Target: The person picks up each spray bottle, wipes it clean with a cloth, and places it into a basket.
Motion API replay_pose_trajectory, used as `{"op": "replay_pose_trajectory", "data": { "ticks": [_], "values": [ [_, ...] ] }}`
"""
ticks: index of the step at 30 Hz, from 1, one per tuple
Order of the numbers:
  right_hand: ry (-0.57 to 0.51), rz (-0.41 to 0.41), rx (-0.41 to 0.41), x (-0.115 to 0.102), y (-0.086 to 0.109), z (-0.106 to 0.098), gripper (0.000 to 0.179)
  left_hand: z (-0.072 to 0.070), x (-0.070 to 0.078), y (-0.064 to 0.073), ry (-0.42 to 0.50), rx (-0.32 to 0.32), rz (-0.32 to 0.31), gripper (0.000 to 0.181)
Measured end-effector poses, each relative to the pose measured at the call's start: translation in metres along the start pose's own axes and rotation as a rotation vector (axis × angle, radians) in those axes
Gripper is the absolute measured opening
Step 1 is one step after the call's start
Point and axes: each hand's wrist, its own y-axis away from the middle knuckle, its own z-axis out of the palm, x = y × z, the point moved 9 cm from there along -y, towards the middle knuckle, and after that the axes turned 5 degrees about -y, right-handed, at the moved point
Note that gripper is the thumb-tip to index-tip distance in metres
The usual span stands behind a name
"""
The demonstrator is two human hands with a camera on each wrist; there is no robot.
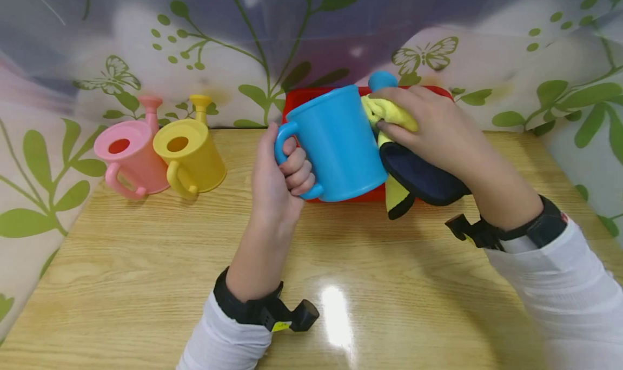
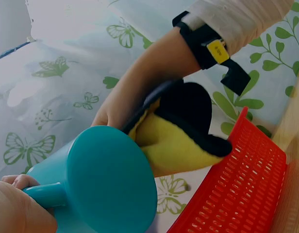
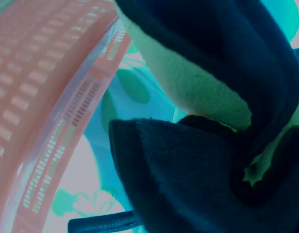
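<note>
A blue toy watering can [image 1: 340, 143] is held up and tilted above the table, its flat base showing in the left wrist view. My left hand [image 1: 287, 170] grips its handle, fingers curled round the loop. In my right hand [image 1: 433, 121] is a yellow and dark navy cloth [image 1: 389, 116], pinched between thumb and fingers against the can's spout side. Loose cloth hangs below that hand; folds of the cloth [image 3: 188, 165] fill much of the right wrist view. Behind the right hand shows the can's blue sprinkler head [image 1: 382, 80].
Behind and below the can stands a red perforated plastic basket [image 2: 237, 179]. A pink watering can [image 1: 133, 153] and a yellow watering can [image 1: 194, 153] stand side by side at the left on the wooden table [image 1: 160, 283]. A patterned curtain [image 1: 219, 67] closes off the back.
</note>
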Motion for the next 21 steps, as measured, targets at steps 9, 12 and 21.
{"op": "replay_pose_trajectory", "data": {
  "ticks": [9, 12, 21],
  "values": [
    [0.098, 0.081, 0.079, 0.024, -0.008, -0.007, 0.045, 0.002, -0.002, 0.001, -0.021, -0.028, -0.022, 0.045],
    [0.068, 0.092, 0.084, 0.026, -0.006, -0.010, 0.045, 0.003, -0.003, 0.000, -0.021, -0.031, -0.024, 0.046],
    [-0.054, 0.004, 0.036, 0.012, 0.001, -0.002, 0.043, 0.001, 0.002, 0.000, -0.020, -0.015, 0.008, 0.047]
  ]
}}
